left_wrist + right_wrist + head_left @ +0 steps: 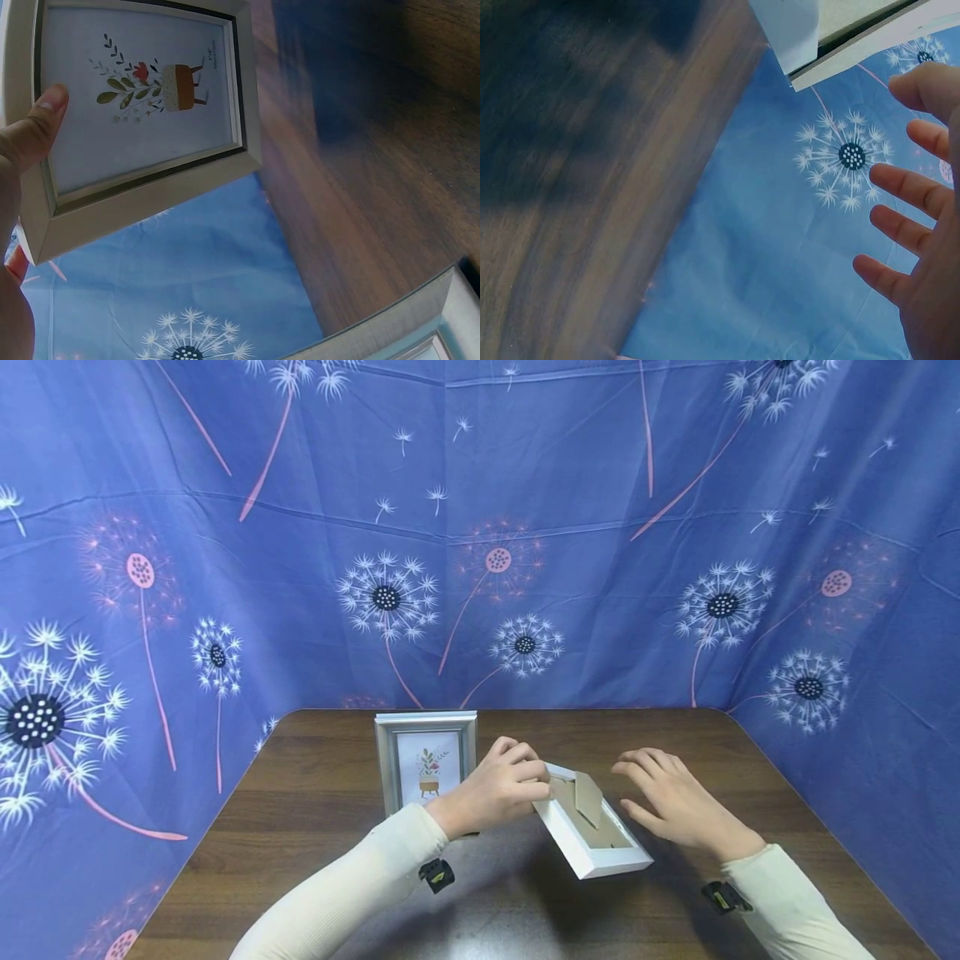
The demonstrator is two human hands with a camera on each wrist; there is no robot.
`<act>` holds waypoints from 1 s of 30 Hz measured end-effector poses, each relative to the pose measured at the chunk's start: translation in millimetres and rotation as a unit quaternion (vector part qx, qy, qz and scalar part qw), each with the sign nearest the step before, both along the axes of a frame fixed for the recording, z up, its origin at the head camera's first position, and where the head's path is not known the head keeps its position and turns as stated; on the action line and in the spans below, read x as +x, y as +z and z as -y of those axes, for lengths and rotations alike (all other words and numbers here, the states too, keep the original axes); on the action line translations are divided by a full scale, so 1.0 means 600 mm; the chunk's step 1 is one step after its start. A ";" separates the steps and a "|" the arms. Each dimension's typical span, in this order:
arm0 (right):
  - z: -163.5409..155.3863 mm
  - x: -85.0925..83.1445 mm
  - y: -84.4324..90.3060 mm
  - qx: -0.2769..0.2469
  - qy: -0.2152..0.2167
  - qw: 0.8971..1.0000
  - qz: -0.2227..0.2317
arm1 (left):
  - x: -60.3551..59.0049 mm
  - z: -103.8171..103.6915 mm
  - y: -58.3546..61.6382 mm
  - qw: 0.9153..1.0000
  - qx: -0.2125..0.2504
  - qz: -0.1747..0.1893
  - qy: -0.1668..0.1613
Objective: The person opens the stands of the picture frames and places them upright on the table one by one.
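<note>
A white picture frame (592, 847) is tilted above the brown table (315, 827), its cardboard back and fold-out stand (587, 797) facing up. My left hand (501, 787) grips its left edge with curled fingers. In the left wrist view the frame's front (142, 112) shows a potted-plant print, with my thumb (34, 124) pressed on the glass. My right hand (671, 797) hovers just right of the frame, fingers spread and holding nothing. In the right wrist view the spread fingers (904, 225) sit below a corner of the frame (832, 45), not touching it.
A second, silver-grey frame (426, 760) with the same plant print stands upright on the table behind my left hand; its corner (397, 326) shows in the left wrist view. Blue dandelion-print cloth (525, 527) walls the table at the back and on both sides.
</note>
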State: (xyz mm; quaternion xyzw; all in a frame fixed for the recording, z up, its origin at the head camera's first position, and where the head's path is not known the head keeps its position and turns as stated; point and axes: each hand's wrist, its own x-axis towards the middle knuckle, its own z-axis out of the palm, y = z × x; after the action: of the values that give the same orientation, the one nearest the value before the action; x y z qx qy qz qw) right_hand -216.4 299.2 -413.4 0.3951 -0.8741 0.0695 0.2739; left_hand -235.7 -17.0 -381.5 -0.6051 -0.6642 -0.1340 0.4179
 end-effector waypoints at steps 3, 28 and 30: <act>0.001 0.000 -0.001 0.007 0.004 1.000 -0.002 | 0.000 0.002 -0.002 1.000 0.005 0.001 -0.004; 0.015 -0.009 -0.001 0.062 0.028 0.998 0.000 | 0.004 0.004 -0.010 1.000 0.017 0.010 -0.020; 0.017 -0.010 -0.001 0.062 0.033 0.998 -0.004 | 0.004 0.004 -0.010 1.000 0.017 0.010 -0.021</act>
State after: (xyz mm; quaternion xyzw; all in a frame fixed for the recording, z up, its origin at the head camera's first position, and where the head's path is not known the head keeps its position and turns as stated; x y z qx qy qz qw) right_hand -222.5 289.1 -414.2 0.4402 -0.8623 0.0226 0.2496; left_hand -233.2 -19.1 -387.4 -0.6106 -0.6531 -0.1600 0.4183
